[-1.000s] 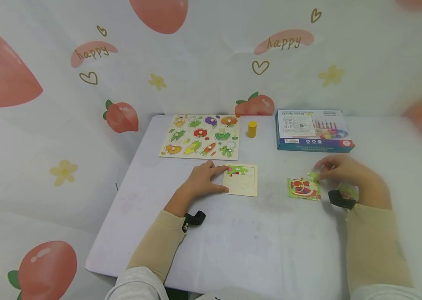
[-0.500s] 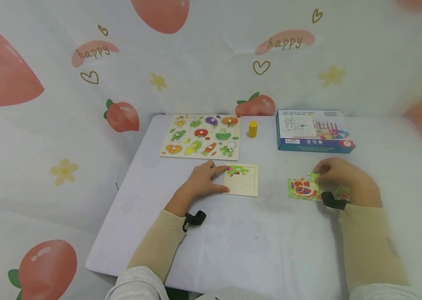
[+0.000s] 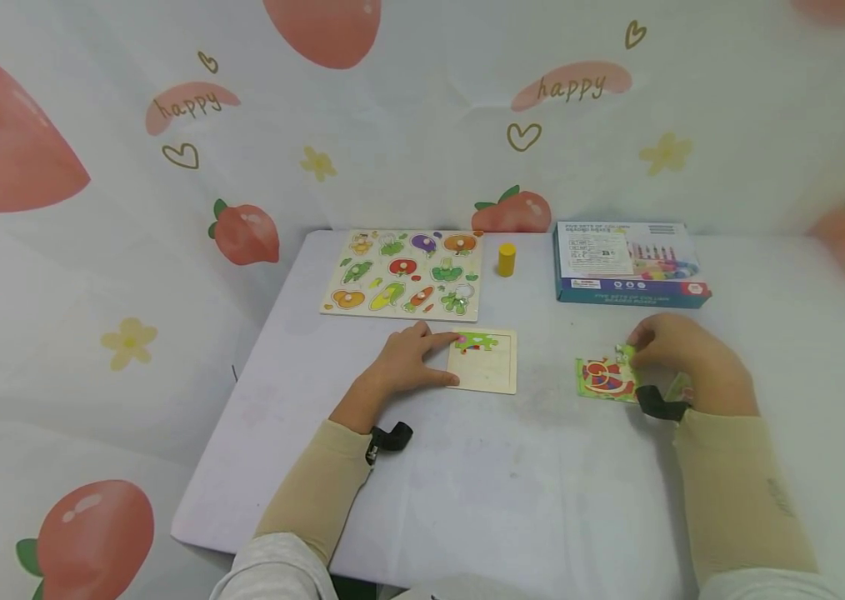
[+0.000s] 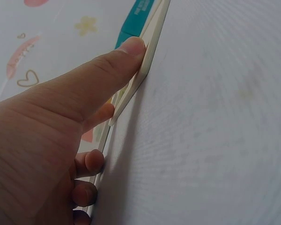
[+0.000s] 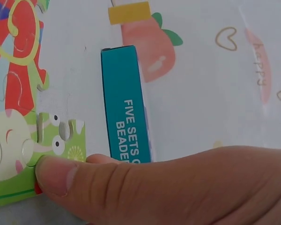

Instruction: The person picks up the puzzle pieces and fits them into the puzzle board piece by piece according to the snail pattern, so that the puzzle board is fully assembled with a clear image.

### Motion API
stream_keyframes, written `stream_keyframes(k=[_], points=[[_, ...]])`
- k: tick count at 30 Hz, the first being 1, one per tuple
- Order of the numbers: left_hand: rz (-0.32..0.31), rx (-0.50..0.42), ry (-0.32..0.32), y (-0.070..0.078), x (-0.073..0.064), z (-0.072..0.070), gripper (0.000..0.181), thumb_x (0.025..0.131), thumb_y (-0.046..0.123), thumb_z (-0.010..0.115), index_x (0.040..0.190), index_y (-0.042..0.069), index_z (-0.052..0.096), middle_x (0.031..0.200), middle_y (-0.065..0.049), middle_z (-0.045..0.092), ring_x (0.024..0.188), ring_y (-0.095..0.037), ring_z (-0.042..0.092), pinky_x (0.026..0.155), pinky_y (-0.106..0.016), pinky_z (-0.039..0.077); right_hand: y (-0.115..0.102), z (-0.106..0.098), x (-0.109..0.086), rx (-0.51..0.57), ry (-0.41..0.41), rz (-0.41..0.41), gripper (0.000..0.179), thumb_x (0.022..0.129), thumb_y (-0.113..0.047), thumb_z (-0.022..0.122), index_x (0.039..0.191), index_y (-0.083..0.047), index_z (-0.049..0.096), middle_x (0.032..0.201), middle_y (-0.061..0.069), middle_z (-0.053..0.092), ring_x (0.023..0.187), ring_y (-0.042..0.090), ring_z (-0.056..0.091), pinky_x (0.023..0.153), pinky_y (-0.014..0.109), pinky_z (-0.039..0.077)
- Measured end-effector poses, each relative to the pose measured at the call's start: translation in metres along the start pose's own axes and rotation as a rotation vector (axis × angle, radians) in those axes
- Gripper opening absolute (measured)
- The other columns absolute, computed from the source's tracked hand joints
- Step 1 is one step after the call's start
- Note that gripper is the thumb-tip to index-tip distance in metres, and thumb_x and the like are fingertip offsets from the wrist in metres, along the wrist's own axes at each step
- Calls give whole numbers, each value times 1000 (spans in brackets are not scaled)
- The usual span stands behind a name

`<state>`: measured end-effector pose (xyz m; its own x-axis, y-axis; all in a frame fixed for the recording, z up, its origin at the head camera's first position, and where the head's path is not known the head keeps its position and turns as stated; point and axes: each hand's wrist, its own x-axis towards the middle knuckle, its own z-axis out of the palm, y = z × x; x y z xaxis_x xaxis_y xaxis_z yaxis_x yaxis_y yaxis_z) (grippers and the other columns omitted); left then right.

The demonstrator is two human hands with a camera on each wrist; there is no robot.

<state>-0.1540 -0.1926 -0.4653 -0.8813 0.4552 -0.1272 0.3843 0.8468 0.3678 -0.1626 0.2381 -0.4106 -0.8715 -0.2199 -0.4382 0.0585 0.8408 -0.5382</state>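
Note:
My left hand (image 3: 406, 358) rests at the left side of a wooden puzzle tray (image 3: 482, 372). Its thumb and index finger lie spread on the frame, the index fingertip by green puzzle pieces (image 3: 477, 341) in the tray's upper left. Thumb contact with the tray edge shows in the left wrist view. My right hand (image 3: 681, 346) pinches a green puzzle piece (image 5: 56, 133) with two cartoon eyes, the thumb on its face. That piece sits against the joined snail pieces (image 3: 606, 377); whether it is lifted I cannot tell. The other right fingers are mostly hidden.
Behind the tray lies a vegetable peg board (image 3: 402, 275). A yellow cylinder (image 3: 506, 260) stands beside it, and a teal bead box (image 3: 628, 262) lies at the back right. Another green piece (image 3: 681, 387) shows partly behind the right wrist camera.
My right hand has shifted slightly left and settled on the piece with the eyes, which now looks tilted or turned a little. The left hand and the tray have stayed put.

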Motion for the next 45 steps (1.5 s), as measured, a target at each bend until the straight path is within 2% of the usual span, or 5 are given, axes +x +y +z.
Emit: stream_keyframes(k=[10,18,27,34,45], points=[[2,2,2,-2,2,2,82,80,67,77,152,35,52,97,-1,44,79,-19,37,69,-31,31,5,0,5,12,-10,13,37,85,-15,80,113,5,68,101,15,69,95,35,57,89,58,44],[3,6,-4,-1,2,1,82,80,68,76,152,35,52,97,-1,44,79,-18,37,69,-32,30,1,0,1,16,-28,12,37,83,-10,80,114,6,67,100,15,68,95,35,57,86,56,45],[-21,1,-17,1,1,-1,81,81,67,76,152,37,51,99,-1,45,81,-19,38,70,-32,30,-1,1,2,-21,-19,-4,38,86,-14,76,117,7,67,103,15,69,97,36,57,91,60,42],[-26,-6,-15,2,0,-2,81,81,65,77,152,37,51,98,-2,44,81,-19,38,70,-32,30,-3,-2,4,-19,-46,24,41,89,-15,75,121,8,65,110,21,68,100,38,56,95,63,40],[-35,-12,-24,2,1,-2,81,81,65,77,152,37,51,98,-2,44,81,-20,38,70,-32,30,2,-9,-6,-32,34,2,46,91,-23,71,126,7,64,119,26,65,104,41,57,90,63,43]])
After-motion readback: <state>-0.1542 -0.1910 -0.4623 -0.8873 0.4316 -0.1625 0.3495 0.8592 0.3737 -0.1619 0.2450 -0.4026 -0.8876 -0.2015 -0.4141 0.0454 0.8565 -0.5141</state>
